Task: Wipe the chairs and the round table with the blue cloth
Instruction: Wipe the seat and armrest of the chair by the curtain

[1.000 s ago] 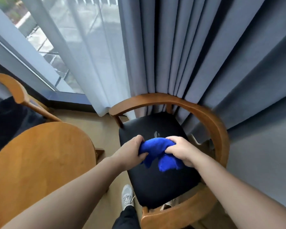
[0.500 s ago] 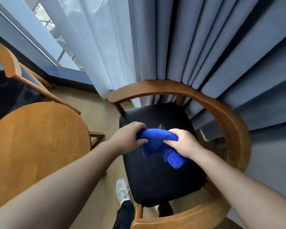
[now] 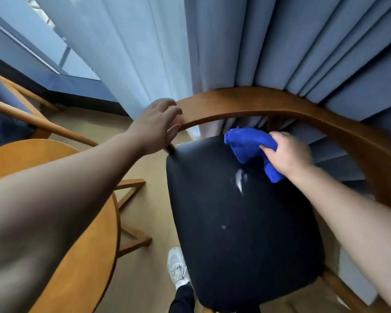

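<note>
Head view only.

Right hand: fingers curled round the bunched blue cloth, a firm grip. The cloth sits at the rear of the black seat, under the curved wooden back rail of the near chair. One end pokes forward past the fingers, the other tail hangs below the palm. Can't tell if the cloth is pressed on the seat or just above it; the frame is blurred there.

Left hand: on the left end of the back rail, fingers over the top, thumb underneath, clasping the wood.

Seat has whitish smears just in front of the cloth, plus a small pale spot nearer the middle.

Round table: lower left, beside the chair and apart from it, partly hidden by the left forearm. Its wooden base struts show on the tan floor.

Second chair: far left, beyond the table.

Grey curtain is right behind the back rail, with a sheer curtain to its left, then the window.

White shoe is on the floor at the seat's front-left corner.
</note>
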{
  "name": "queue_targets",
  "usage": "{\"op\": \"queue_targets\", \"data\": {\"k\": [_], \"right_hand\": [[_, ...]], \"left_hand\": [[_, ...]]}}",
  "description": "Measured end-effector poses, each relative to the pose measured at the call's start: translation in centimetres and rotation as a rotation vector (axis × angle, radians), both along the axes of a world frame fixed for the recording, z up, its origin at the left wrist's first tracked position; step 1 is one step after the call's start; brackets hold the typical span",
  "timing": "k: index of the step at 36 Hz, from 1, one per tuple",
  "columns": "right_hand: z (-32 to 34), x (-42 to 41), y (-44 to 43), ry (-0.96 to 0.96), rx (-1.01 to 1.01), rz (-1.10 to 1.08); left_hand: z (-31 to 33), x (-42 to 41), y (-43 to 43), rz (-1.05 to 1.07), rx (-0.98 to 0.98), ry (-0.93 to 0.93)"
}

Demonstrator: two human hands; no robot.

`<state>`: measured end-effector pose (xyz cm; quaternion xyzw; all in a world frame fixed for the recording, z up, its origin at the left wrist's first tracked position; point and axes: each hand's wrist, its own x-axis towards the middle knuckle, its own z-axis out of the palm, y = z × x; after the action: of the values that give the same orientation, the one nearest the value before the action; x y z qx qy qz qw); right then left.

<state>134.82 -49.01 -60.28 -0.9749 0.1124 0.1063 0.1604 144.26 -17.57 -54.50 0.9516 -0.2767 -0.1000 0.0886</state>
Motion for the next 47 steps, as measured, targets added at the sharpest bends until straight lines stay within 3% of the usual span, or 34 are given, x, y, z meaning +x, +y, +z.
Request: {"op": "queue_targets", "data": {"k": [4, 8, 10, 13, 14, 17, 19, 27, 38, 47], "right_hand": [[-4.2, 0.0, 1.9, 0.076, -0.020, 0.022], [-8.1, -2.4, 4.5, 0.271, -0.209, 0.240], [-8.5, -2.9, 5.0, 0.208, -0.290, 0.264], [-9.3, -1.9, 4.9, 0.003, -0.227, 0.257], [-9.4, -1.2, 4.9, 0.018, -0.193, 0.265], [-10.3, 0.7, 5.3, 0.274, -0.149, 0.287], [-11.3, 1.1, 5.7, 0.307, -0.177, 0.294], [-12.4, 1.9, 7.0, 0.053, -0.130, 0.149], [-12.1, 4.7, 10.5, -0.015, -0.141, 0.249], [-13.4, 4.9, 14.7, 0.061, -0.180, 0.260]], "left_hand": [[-2.4, 1.4, 0.0, 0.114, -0.050, 0.061], [-3.8, 1.3, 0.2, 0.090, 0.007, -0.071], [-3.9, 1.4, 0.2, 0.064, 0.024, -0.091], [-3.8, 1.5, 0.4, 0.034, 0.040, -0.086], [-3.8, 1.6, 0.4, 0.028, 0.046, -0.091], [-3.9, 1.6, 0.4, 0.023, 0.062, -0.116], [-4.1, 1.6, 0.4, 0.032, 0.060, -0.129], [-4.3, 1.3, 0.6, 0.061, 0.018, -0.148], [-4.5, 1.3, 0.6, 0.086, 0.006, -0.147], [-4.7, 0.3, 1.7, 0.091, -0.034, -0.140]]}}
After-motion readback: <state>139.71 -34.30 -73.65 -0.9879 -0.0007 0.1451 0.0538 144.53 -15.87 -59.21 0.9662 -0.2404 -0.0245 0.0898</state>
